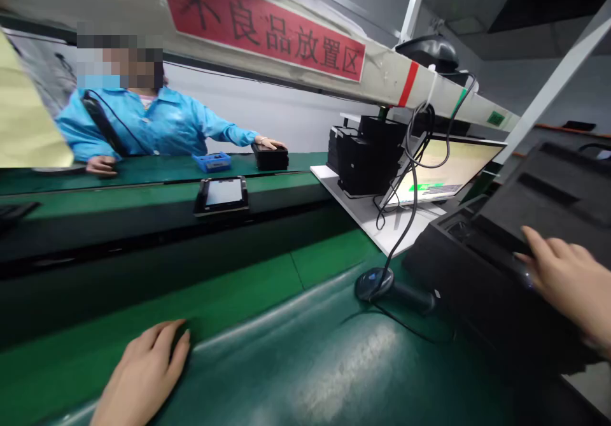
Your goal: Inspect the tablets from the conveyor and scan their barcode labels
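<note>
My left hand (146,372) lies palm down on the edge of the green bench mat (334,362), its fingers stretched out and nothing in them. At the far right, my right hand (566,279) is at a black foam box (458,273) with cut-out slots. Its fingers are bent over a dark part there, with a small glint below the fingertips; what they grip is hidden. Between my hands, nearer the right one, a black barcode scanner (396,292) lies on the mat with its cable rising.
Across the bench, a person in a blue smock (162,123) rests a hand on stacked black devices (271,157). A tablet-like device (222,195), a blue tray (212,161), piled black boxes (367,158) and a monitor (443,171) stand around. A beam with a red sign (267,28) crosses overhead.
</note>
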Tool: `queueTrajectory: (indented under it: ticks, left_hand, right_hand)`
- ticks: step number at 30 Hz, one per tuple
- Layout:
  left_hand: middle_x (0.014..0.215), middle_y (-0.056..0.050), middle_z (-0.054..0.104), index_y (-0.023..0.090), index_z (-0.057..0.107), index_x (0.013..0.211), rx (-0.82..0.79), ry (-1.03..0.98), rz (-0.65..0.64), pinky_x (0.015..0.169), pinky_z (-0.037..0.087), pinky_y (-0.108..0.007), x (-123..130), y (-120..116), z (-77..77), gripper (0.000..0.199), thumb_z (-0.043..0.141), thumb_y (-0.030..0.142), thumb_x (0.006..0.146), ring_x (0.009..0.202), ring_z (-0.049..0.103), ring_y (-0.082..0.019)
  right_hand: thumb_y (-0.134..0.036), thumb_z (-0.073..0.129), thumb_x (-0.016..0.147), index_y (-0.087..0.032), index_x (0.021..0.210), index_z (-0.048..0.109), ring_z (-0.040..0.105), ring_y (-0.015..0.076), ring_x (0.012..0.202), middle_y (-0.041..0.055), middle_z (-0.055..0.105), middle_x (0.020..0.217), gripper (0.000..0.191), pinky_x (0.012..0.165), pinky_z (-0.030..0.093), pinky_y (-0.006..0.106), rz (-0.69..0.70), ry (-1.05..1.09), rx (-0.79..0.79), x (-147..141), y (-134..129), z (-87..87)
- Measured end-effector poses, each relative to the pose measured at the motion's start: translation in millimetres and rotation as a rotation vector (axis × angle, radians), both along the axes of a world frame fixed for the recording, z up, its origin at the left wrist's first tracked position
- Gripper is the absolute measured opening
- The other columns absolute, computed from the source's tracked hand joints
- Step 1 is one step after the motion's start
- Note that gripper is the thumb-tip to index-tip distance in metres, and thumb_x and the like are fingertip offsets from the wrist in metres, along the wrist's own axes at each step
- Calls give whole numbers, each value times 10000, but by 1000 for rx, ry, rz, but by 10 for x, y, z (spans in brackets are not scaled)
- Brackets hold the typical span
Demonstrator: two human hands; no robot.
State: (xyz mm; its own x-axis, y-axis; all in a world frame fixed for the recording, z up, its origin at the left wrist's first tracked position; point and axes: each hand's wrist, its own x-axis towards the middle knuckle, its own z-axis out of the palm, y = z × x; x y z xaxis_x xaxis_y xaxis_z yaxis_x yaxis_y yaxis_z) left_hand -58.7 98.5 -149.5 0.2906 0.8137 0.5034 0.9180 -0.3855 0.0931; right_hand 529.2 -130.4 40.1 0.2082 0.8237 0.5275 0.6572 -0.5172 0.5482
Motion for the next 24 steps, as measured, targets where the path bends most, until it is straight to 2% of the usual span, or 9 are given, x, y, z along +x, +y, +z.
queueTrajectory:
  ticks: [3,6,9,12,18,24]
  left_hand:
    - [941,-177,629,73,615,938,-110,-42,46,835,469,-435,7,-35,66,600,199,491,826,867,594,-306]
    - [974,-185,621,65,613,955,-207,-73,71,864,460,-440,38,-60,134,595,213,480,810,900,587,-308]
    - [998,-193,611,44,608,985,-255,-74,69,888,446,-446,46,-72,168,603,214,467,813,924,576,-311]
    - [1003,-198,605,36,607,991,-261,-66,57,890,441,-451,33,-72,163,595,227,459,817,926,569,-314]
    - [947,-181,628,88,617,928,-169,-60,40,853,467,-448,10,-29,77,529,238,442,824,869,592,-305]
    - [942,-162,639,115,621,914,-136,-52,44,829,478,-430,-2,-1,32,521,235,454,827,851,606,-293]
  right_hand:
    - [-233,485,978,-64,1306,428,511,256,750,110,553,858,374,580,338,334,47,28,-74,-128,524,-69]
    - [-212,537,950,-86,1278,458,532,250,725,85,547,804,360,536,330,318,62,60,-74,-193,786,-199]
    - [-224,551,939,-91,1286,454,533,272,715,83,528,765,384,518,325,317,45,53,-51,-205,812,-284]
    - [-232,546,940,-82,1292,445,531,275,712,85,515,749,396,513,319,311,43,34,-53,-217,775,-293]
    - [-236,507,960,-87,1293,441,524,254,737,81,510,776,371,479,239,307,56,-5,-55,-204,756,-265]
    - [-247,490,966,-95,1312,425,498,246,732,77,501,778,384,480,194,305,80,-44,-35,-224,713,-311]
